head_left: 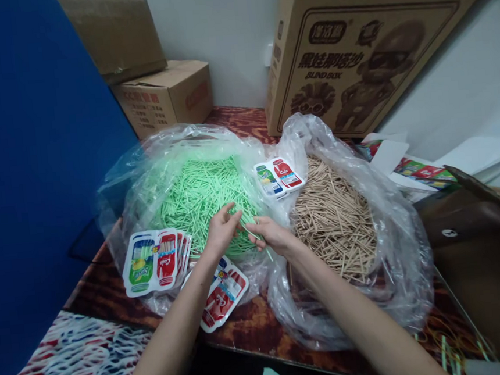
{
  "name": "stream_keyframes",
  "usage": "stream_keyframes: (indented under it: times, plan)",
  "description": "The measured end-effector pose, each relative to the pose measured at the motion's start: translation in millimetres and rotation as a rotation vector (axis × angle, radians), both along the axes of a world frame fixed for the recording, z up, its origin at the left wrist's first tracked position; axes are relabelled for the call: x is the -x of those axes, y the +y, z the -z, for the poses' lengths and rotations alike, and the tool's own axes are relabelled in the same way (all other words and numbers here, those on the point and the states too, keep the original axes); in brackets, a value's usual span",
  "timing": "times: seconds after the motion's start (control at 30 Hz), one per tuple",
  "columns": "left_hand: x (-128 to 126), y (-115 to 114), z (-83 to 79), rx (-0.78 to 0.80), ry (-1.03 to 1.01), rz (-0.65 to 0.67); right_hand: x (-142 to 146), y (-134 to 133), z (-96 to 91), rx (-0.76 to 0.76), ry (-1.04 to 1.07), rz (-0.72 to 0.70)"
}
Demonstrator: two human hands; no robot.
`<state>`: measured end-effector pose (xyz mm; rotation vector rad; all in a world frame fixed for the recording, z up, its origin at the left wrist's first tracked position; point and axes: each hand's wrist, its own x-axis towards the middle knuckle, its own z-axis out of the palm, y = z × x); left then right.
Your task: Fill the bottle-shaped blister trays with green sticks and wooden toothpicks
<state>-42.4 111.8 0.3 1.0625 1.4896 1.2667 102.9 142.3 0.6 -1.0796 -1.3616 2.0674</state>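
Both hands meet over a heap of thin green sticks (198,192) lying in a clear plastic bag. My right hand (272,233) pinches a few of these sticks, which poke out past its fingers. Close by on the left, my left hand (224,229) has its fingers curled near the ends of those sticks; what lies in its grip is hidden. Below the left hand, a Cola-printed blister pack (224,297) rests on the table, partly covered by the forearm. A fanned stack of Sprite and Cola packs (154,263) lies left of it.
Brown sticks (334,221) fill a second plastic bag (402,256) at right. More packs (279,177) lie between the bags. Cartons (167,92) and a large Blind Box carton (352,56) stand behind. A blue panel (34,171) borders the left; an open brown box (483,249) the right.
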Motion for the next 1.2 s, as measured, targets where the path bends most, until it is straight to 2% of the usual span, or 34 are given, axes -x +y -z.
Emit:
stream_keyframes:
  times: [0.1, 0.17, 0.3, 0.4, 0.5, 0.63, 0.73, 0.9, 1.0, 1.07, 1.2]
  plan:
    - [4, 4, -5.3, 0.014, -0.024, 0.011, -1, -3, -3.7, -0.061, -0.053, -0.073]
    - [6, 9, -9.6, 0.007, -0.023, -0.012, -1, -3, -5.5, -0.046, -0.050, -0.057]
    - [8, 15, -16.8, -0.035, -0.037, -0.084, -5, 0, -7.5, -0.030, 0.033, 0.160]
    - [2, 8, -14.1, -0.078, -0.059, -0.139, -8, -2, -10.5, -0.022, 0.091, 0.272]
    - [-9, -5, -5.0, -0.082, -0.087, -0.134, -10, -8, -14.1, -0.083, 0.109, 0.260]
    - [-19, -13, 2.8, -0.090, -0.183, -0.076, -7, -16, -13.5, -0.164, 0.082, 0.164]
    - [-21, -10, 2.1, -0.122, -0.162, -0.036, -1, -22, -7.6, -0.105, 0.057, 0.078]
    - [-23, -8, 2.7, -0.068, -0.070, 0.107, 5, -32, 0.5, 0.161, 0.140, 0.011]
    - [-24, -14, 4.6, -0.073, -0.131, 0.070, 5, -33, 1.5, 0.228, 0.204, 0.052]
    - [-24, -21, 5.1, -0.094, -0.173, 0.009, 5, -31, 1.7, 0.185, 0.210, 0.110]
    - [-25, -38, 6.9, -0.145, -0.189, -0.111, 9, -21, 3.3, -0.053, 0.167, 0.207]
